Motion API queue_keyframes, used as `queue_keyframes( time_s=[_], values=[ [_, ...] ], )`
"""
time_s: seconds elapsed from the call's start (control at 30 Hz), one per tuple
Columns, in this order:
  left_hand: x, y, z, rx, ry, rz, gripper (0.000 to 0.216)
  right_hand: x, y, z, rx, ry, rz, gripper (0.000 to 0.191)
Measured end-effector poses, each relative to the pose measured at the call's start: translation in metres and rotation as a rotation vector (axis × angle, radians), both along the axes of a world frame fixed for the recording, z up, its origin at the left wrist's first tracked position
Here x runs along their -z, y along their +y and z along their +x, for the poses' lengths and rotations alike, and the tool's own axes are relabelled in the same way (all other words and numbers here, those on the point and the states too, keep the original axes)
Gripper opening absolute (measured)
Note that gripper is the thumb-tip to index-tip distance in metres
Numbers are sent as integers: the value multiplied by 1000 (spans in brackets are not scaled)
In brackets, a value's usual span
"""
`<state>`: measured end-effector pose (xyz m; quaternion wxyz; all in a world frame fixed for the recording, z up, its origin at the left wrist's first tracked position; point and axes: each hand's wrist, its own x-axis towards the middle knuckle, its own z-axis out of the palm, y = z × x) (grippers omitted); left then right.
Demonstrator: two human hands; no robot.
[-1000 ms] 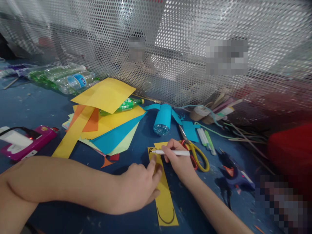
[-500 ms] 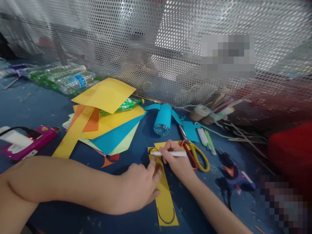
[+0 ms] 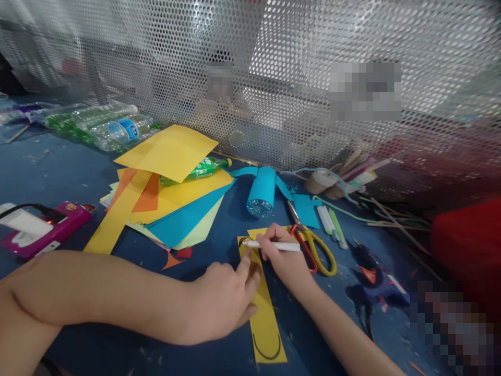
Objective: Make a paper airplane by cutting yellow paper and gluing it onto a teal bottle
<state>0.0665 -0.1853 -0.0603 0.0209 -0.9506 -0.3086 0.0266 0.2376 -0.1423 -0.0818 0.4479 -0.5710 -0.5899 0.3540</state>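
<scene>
A long yellow paper strip (image 3: 263, 308) lies on the blue table, with a black curved line drawn at its near end and another at its far end. My left hand (image 3: 225, 300) rests over the strip, fingers stretched out and pressing it down. Pinched in my right hand (image 3: 279, 258) is a white marker (image 3: 287, 246), its tip on the far end of the strip by the black curve. Just right of that hand lie scissors (image 3: 319, 256) with red and yellow handles, partly over another yellow paper piece.
Beyond my hands stands a blue-wrapped bottle (image 3: 263, 190). Coloured paper sheets (image 3: 191, 216) and a green bottle (image 3: 207, 167) are at left, near a pink power strip (image 3: 66, 224). A glue gun (image 3: 381, 282) lies at right. A perforated metal screen (image 3: 164, 68) borders the back.
The marker tip has shifted slightly up and left along the black curve at the strip's far end. My left hand stays nearly still.
</scene>
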Motion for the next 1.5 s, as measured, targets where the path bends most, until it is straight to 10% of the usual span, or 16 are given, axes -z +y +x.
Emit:
queue_keyframes(
  time_s=[0.73, 1.1, 1.5],
  values=[
    [-1, 1, 1, 8, 2, 0, 57, -4, -1, -1, 65, -6, 14, 28],
    [-14, 7, -1, 23, -16, -55, 55, -13, 2, 11, 364, 348, 151, 31],
    [-25, 92, -7, -204, -798, -658, 15, -27, 1, 12, 307, 584, 209, 28]
  ],
)
